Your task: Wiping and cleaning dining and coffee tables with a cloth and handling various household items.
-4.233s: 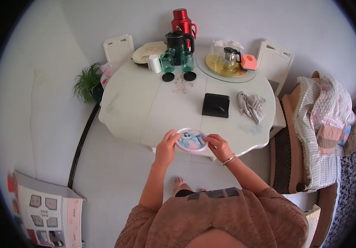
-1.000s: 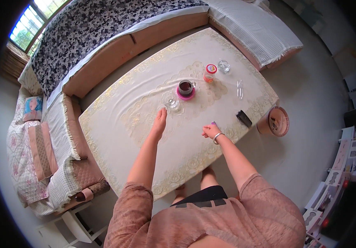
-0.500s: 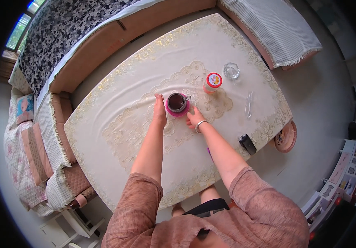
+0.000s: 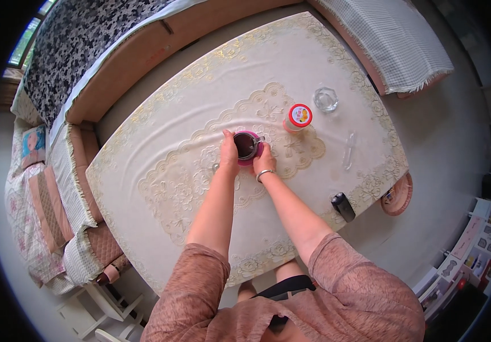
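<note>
A clear glass cup [image 4: 245, 146] of dark liquid stands upright on a round magenta saucer [image 4: 248, 163], near the middle of the table. My left hand [image 4: 229, 150] is curved against the cup's left side, thumb side up. From the right, my right hand [image 4: 265, 161], with a silver bangle at the wrist, closes round the cup and saucer just below the handle. Its fingertips are partly hidden, so I cannot tell how much of the grip is on the saucer. Beyond the right hand stands a jar [image 4: 292, 126] with a red-rimmed lid.
A faceted clear glass dish [image 4: 326, 100] sits past the jar. On the right lie a slim clear item [image 4: 348, 151] and a black object [image 4: 343, 207]. A cream embossed cloth [image 4: 160, 137] covers the table. Sofas [image 4: 125, 74] line the far side; a pink basket [image 4: 397, 196] stands by the right edge.
Both hands have come in against the cup; the left hand, earlier held apart from it, now touches its side. The view has shifted slightly.
</note>
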### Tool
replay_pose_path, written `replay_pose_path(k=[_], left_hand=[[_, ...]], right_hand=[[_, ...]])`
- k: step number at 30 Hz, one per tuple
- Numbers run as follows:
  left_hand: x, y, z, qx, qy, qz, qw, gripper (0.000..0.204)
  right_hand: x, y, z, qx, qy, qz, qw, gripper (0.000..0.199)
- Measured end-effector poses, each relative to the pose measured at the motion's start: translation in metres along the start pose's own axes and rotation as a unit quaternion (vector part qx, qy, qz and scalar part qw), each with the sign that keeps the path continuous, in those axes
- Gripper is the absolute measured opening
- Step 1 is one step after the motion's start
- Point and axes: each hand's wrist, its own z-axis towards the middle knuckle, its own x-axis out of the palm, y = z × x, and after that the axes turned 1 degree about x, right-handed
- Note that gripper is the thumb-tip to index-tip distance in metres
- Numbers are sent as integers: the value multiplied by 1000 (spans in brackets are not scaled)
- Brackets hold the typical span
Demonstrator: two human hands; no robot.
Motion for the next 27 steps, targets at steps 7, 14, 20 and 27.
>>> replay_pose_path(k=[7, 14, 20, 27], left_hand=[[0, 16, -7, 11, 1, 13, 1000, 62], [5, 41, -29, 18, -12, -22, 1000, 56], [4, 66, -37, 52, -49, -49, 996, 56], [1, 70, -55, 42, -47, -66, 996, 56]], right_hand=[[-22, 5, -2, 64, 39, 16, 997, 44], [-42, -7, -13, 69, 86, -40, 993, 41], [-41, -23, -23, 35, 65, -55, 996, 37], [-33, -40, -40, -9, 26, -39, 999, 36]])
